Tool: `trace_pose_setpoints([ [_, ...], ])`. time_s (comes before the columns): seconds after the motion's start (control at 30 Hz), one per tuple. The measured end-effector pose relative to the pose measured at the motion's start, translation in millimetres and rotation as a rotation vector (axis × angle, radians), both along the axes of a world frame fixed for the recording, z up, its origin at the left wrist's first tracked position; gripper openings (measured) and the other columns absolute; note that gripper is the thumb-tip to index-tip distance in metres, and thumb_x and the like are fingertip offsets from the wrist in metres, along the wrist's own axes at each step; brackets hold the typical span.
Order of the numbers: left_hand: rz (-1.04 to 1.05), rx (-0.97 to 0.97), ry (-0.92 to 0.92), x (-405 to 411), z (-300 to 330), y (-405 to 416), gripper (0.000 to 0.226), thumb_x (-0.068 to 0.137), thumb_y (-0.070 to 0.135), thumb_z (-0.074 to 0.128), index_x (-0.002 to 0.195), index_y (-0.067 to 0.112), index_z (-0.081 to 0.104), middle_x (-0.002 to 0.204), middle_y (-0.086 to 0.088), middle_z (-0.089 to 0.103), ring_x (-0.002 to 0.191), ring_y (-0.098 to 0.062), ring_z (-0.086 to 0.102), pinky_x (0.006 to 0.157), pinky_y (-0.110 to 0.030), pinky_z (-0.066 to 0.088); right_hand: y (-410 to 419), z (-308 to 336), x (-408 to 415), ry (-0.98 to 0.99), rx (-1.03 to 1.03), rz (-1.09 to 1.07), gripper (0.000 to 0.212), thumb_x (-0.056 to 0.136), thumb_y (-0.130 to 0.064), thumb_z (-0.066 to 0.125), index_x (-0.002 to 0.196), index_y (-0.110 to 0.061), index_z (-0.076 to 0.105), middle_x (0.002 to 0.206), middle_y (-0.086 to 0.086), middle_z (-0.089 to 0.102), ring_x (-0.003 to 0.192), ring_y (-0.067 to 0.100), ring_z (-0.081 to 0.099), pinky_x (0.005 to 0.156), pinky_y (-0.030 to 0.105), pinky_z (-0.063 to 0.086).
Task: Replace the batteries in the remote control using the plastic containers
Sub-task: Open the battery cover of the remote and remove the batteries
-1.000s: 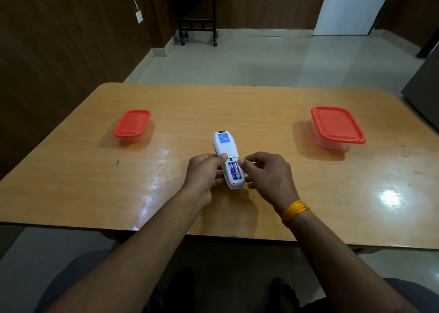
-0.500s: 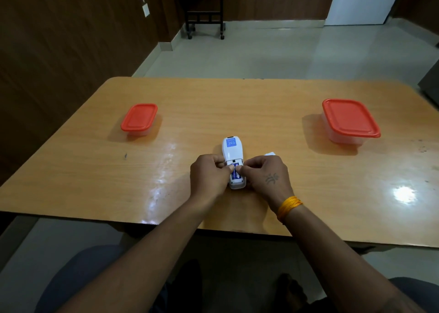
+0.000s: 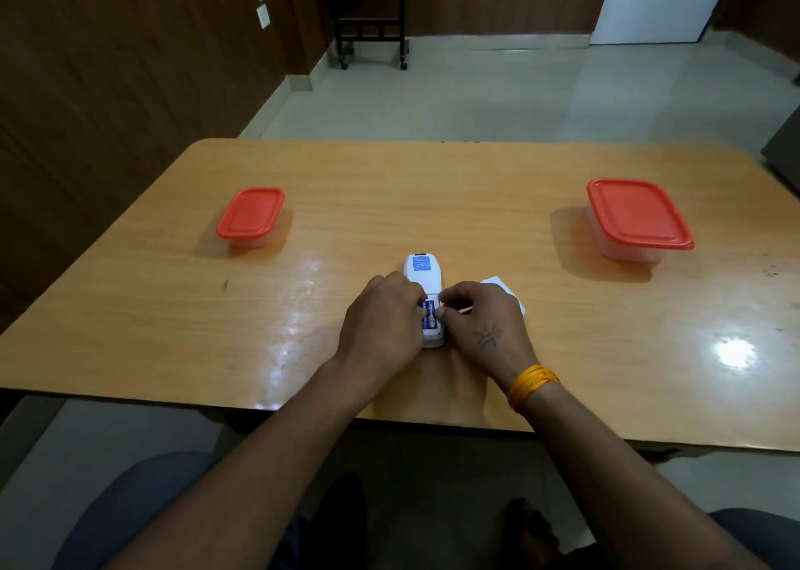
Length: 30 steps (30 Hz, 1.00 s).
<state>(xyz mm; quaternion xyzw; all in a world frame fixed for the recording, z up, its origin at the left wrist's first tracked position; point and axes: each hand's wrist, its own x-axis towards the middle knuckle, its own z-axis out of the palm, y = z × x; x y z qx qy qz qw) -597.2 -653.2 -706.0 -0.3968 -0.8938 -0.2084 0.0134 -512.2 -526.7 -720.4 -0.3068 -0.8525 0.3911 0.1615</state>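
Note:
A white remote control [image 3: 424, 276] lies face down near the front middle of the wooden table [image 3: 433, 188], its battery bay open with blue batteries [image 3: 429, 313] showing. My left hand [image 3: 381, 316] grips the remote's left side. My right hand [image 3: 485, 322] rests against its right side, fingertips pinching at the batteries. The white battery cover [image 3: 498, 284] lies on the table just behind my right hand, partly hidden. A small clear container with a red lid [image 3: 251, 213] stands at the left, a larger one [image 3: 636, 216] at the right, both closed.
The table's front edge [image 3: 303, 405] runs just under my wrists. Beyond the table is tiled floor, a dark wheeled stand [image 3: 372, 37] by the back wall and a wood-panelled wall at the left. A dark object [image 3: 785, 154] stands at the far right.
Both hands closed in on the remote's open battery bay and now cover more of it. The battery cover has come into view behind my right hand. The camera tilted slightly.

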Motion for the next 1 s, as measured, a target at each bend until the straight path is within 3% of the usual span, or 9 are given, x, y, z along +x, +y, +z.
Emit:
trace_pose_setpoints([
  [0.17,-0.025,-0.070,-0.028,-6,8,4,0.016,0.095,0.018,0.061,0.106,0.008,0.067,0.112,-0.009,0.058,0.101,-0.030,0.059,0.077,-0.043,0.052,1,-1,-1,0.033,0.014,0.017,0.031,0.091,-0.017,0.072,0.122,-0.019,0.075,0.098,0.001,0.078,0.089,0.018,0.072,0.089,0.033,0.055],
  [0.33,-0.031,-0.194,-0.069,-1,22,14,0.024,0.096,0.018,0.059,0.115,0.004,0.062,0.120,-0.013,0.052,0.098,-0.033,0.058,0.073,-0.035,0.038,1,-3,-3,0.026,0.003,0.025,0.033,0.093,-0.017,0.073,0.126,-0.017,0.075,0.106,0.001,0.078,0.093,0.018,0.072,0.097,0.034,0.056],
  [0.47,-0.011,-0.202,-0.081,-1,27,19,0.022,0.093,0.016,0.061,0.110,0.003,0.065,0.120,-0.015,0.053,0.096,-0.033,0.058,0.076,-0.037,0.045,0,-4,-4,0.032,0.018,0.019,0.033,0.092,-0.016,0.074,0.125,-0.017,0.076,0.107,0.002,0.078,0.093,0.019,0.073,0.098,0.034,0.055],
  [0.57,0.001,-0.157,-0.123,-6,24,17,0.021,0.089,0.013,0.065,0.108,0.005,0.068,0.119,-0.014,0.055,0.102,-0.035,0.061,0.078,-0.037,0.047,-1,-4,-3,0.044,0.020,0.016,0.033,0.093,-0.015,0.074,0.125,-0.016,0.076,0.107,0.003,0.079,0.091,0.019,0.073,0.097,0.034,0.055],
  [0.67,0.018,-0.071,-0.175,-12,18,16,0.015,0.082,0.009,0.064,0.097,0.008,0.065,0.107,-0.010,0.057,0.093,-0.033,0.060,0.070,-0.033,0.040,-1,-4,-3,0.047,0.023,0.018,0.033,0.093,-0.015,0.074,0.126,-0.015,0.076,0.108,0.003,0.078,0.092,0.019,0.073,0.096,0.033,0.055],
  [0.87,0.019,0.077,-0.211,-9,14,15,0.016,0.079,0.014,0.069,0.087,0.014,0.056,0.083,-0.004,0.065,0.077,-0.028,0.061,0.062,-0.036,0.044,0,-3,-2,0.058,0.020,0.024,0.034,0.093,-0.020,0.074,0.127,-0.016,0.075,0.108,0.003,0.078,0.094,0.019,0.073,0.096,0.033,0.056],
  [1.0,0.110,0.241,-0.331,-10,13,10,0.017,0.078,0.016,0.081,0.087,0.019,0.067,0.080,0.005,0.071,0.078,-0.017,0.068,0.069,-0.029,0.054,-1,-3,-1,0.083,0.027,0.021,0.027,0.091,-0.021,0.078,0.118,-0.015,0.078,0.102,0.002,0.078,0.091,0.018,0.073,0.092,0.036,0.058],
])
